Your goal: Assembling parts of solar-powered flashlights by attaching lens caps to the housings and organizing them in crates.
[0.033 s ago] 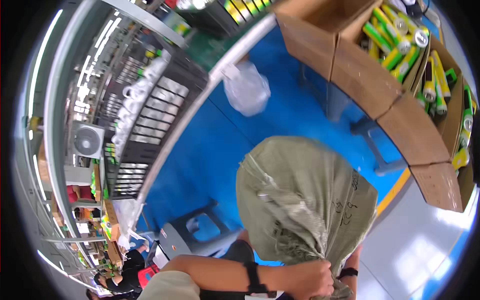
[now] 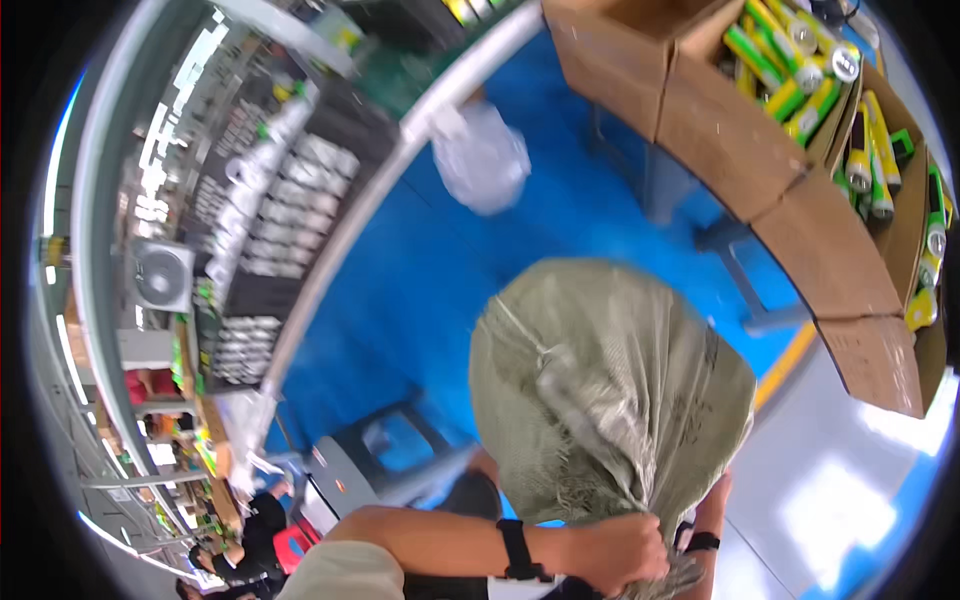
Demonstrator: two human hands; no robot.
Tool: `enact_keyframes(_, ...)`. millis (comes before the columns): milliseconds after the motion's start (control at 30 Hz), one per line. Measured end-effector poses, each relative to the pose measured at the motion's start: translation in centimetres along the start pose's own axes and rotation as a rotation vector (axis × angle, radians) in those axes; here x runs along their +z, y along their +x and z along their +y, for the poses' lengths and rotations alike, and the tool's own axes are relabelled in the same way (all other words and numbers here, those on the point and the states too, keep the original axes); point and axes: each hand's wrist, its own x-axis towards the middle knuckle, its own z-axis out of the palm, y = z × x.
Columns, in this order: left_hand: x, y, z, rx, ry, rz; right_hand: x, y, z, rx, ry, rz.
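A bulging olive-green woven sack (image 2: pixel 600 370) hangs in front of me, with frayed threads near its gathered neck and dark handwritten marks on its right side. My left hand (image 2: pixel 618 555) is closed in a fist around the bunched neck at the lower edge. The wrist wears a black band, and the forearm crosses from the lower left. My right hand (image 2: pixel 717 495) is against the sack's lower right side, partly behind it. Its fingers are hidden by the fabric.
Brown cartons (image 2: pixel 740 150) holding green and yellow cylinders (image 2: pixel 790 90) curve along the right. A clear plastic bag (image 2: pixel 482 160) hangs at the bench edge. Grey plastic stools (image 2: pixel 345 465) stand at left and right on the blue floor (image 2: pixel 380 300). People (image 2: pixel 250 540) sit lower left.
The sack has swung and turned slightly, so its handwritten marks look fainter. The surroundings have shifted a little to the left. My left hand keeps its grip on the neck.
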Motion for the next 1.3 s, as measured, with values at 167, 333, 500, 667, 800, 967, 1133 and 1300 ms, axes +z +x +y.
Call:
enact_keyframes(167,1.0,1.4,0.7,-0.126,-0.157,-0.162,10.5,-12.3,-8.7,-0.508,-0.736,0.399)
enact_keyframes(333,-0.8,-5.6,0.7,-0.089,-0.183,0.172,24.4,-19.3,-9.1,-0.386,-1.157,-0.221)
enact_keyframes(500,-4.5,-12.1,-2.3,-0.406,-0.557,0.002,26.5,-17.3,-7.3,-0.101,-1.674,-0.024)
enact_keyframes(667,-4.6,-15.2,-8.5,-0.120,0.467,0.126,22.0,-20.5,-16.1,-0.337,-1.460,0.268)
enact_keyframes(800,-3.8,-13.9,-10.2,-0.359,0.691,-0.364,18.5,-21.7,-24.3,-0.574,-1.970,0.906)
enact_keyframes(967,-6.8,-24.5,-6.0,-0.411,0.808,-0.596,33.2,-20.3,-15.1,-0.912,-1.320,0.076)
enact_keyframes(1133,-11.1,-26.0,-1.7,-0.663,0.780,-0.424,30.2,-14.0,1.8,-0.314,-2.088,-0.437)
enact_keyframes(1300,-17.0,-16.0,0.3,-0.933,0.454,-0.151,19.8,-23.6,11.2,0.347,-2.017,-0.931)
